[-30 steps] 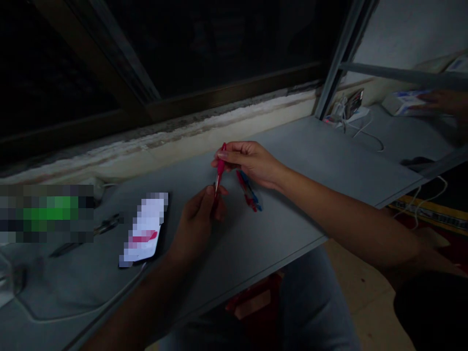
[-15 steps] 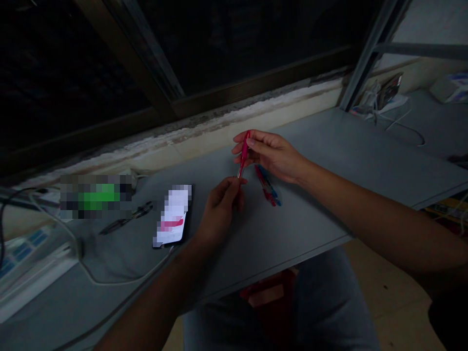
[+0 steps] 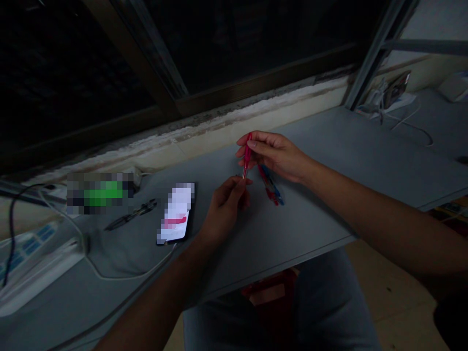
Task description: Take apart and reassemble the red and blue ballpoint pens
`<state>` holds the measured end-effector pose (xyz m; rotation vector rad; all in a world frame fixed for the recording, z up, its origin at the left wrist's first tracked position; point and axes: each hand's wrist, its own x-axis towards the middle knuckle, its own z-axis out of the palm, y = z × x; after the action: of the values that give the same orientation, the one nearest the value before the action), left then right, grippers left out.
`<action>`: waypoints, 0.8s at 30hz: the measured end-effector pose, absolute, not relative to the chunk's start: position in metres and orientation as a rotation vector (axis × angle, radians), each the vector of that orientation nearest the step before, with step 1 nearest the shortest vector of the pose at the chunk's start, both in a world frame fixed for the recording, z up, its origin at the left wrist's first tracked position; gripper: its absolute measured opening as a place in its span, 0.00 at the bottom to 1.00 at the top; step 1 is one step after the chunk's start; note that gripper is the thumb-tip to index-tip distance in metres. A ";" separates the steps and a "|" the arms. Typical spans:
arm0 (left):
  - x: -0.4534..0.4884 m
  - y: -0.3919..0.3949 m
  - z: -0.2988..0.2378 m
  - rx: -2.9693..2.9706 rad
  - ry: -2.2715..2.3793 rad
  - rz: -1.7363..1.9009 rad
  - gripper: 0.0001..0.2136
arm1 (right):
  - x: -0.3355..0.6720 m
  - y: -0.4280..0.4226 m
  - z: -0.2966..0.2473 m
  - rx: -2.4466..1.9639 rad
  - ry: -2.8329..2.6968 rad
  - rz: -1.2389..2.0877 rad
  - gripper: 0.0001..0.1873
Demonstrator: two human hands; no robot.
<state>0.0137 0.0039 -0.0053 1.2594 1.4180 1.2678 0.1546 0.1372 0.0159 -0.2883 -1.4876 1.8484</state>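
- I'm looking down on a grey worktop [image 3: 329, 146] with a straight front edge running below both hands, and my person's light denim legs [image 3: 281, 312] sit beyond that edge
- The back edge meets a rough, stained window sill [image 3: 219, 114]; a metal upright [image 3: 373, 58] rises at the far right corner
- The hands work near the middle of the board, with a wide stretch of matt surface toward the right end and a narrower band before the front edge
- The slim red pen [image 3: 247, 156] hangs tilted in the air above the worktop, its lower tip at the left fingertips
- The right hand [image 3: 274, 156] is closed in a pinch, thumb and fingers gripping the pen's upper part
- The left hand [image 3: 224, 209] is half curled, its fingers [image 3: 237, 184] at the pen's lower tip; I can't tell whether they grip it
- A red-and-blue pen [image 3: 270, 187] lies on the board just below the right hand, apart from it
- Left of the hands lie a phone [image 3: 176, 214] with a blurred screen and a thin dark pen [image 3: 131, 214]
- A white cable [image 3: 124, 278] curves along the left side toward a power strip [image 3: 36, 258]
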 end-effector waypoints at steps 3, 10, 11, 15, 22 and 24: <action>0.014 0.003 -0.004 1.267 1.423 1.273 0.13 | 0.155 0.138 0.015 -0.274 -1.487 1.845 0.08; 0.014 0.002 -0.003 1.270 1.429 1.275 0.15 | 0.155 0.138 0.017 -0.310 -1.507 1.830 0.10; 0.014 0.002 -0.003 1.276 1.430 1.273 0.15 | 0.155 0.137 0.017 -0.310 -1.505 1.828 0.10; 0.014 0.003 -0.003 1.291 1.410 1.271 0.13 | 0.156 0.137 0.019 -0.292 -1.494 1.807 0.10; 0.014 0.003 -0.004 1.308 1.435 1.259 0.14 | 0.157 0.136 0.018 -0.325 -1.502 1.789 0.10; 0.014 0.003 -0.003 1.308 1.433 1.258 0.14 | 0.157 0.136 0.018 -0.324 -1.505 1.788 0.11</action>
<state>0.0138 0.0029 -0.0034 1.3081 1.4327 1.2577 0.1566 0.1363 0.0185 -0.3239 -1.5046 1.7882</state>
